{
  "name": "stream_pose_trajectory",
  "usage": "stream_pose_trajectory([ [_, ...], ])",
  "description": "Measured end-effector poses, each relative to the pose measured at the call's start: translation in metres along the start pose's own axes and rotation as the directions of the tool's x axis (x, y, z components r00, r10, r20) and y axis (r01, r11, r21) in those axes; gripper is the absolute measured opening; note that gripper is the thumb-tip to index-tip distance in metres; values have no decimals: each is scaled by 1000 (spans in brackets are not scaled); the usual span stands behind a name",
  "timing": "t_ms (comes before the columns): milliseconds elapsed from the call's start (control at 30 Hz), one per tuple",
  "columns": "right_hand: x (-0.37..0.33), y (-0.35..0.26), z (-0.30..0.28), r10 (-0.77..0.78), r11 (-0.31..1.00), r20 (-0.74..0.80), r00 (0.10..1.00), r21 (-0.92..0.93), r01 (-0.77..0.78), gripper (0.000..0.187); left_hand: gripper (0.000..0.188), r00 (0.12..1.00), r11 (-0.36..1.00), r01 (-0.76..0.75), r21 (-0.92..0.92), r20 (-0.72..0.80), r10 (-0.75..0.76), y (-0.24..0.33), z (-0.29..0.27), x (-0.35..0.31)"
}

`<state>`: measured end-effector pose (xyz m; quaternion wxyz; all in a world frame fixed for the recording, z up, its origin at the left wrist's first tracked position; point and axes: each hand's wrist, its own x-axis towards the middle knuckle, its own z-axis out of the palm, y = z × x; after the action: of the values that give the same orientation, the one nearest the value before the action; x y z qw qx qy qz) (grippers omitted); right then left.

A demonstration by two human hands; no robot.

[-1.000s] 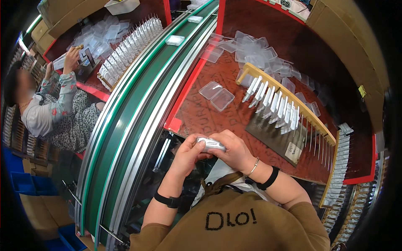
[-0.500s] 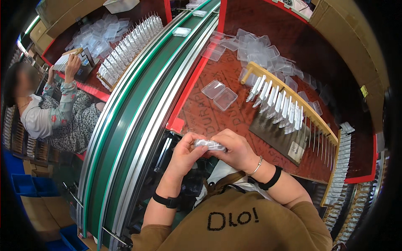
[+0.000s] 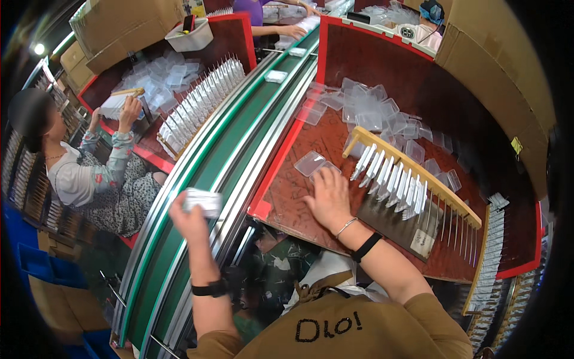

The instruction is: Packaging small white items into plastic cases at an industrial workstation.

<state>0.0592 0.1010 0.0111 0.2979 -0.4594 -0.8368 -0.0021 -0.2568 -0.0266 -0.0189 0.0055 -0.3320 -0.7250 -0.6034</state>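
Fingers of the left hand (image 3: pixel 190 224) clamp a packed case (image 3: pixel 204 202) above the green belt (image 3: pixel 241 122). The right hand (image 3: pixel 329 202), fingers apart, is over an open box (image 3: pixel 308 163) on the red table (image 3: pixel 280 186). Beyond are packets (image 3: pixel 393 183) on a rack (image 3: pixel 424 180), then heaped boxes (image 3: pixel 371 112); 2 more cases (image 3: pixel 275 76) lie up the belt.

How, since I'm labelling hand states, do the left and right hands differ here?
The left hand grips a small white pack; the right hand has its fingers spread over a clear case.
The left hand is above the green conveyor, the right hand above the red table.
Both are bare, each forearm wearing a black band.
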Motion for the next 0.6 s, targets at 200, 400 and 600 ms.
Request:
stream_pose_trajectory([
  [200,-38,26,-3,-154,988,189,970,22,152,14,38,968,824,-49,565,230,-100,-27,-43,23],
  [400,-78,16,-46,-64,970,169,984,240,22,11,26,964,658,-232,716,261,55,15,-11,41],
  [600,-120,41,-99,80,940,151,985,318,-125,8,29,950,406,-290,867,208,234,41,28,32],
])
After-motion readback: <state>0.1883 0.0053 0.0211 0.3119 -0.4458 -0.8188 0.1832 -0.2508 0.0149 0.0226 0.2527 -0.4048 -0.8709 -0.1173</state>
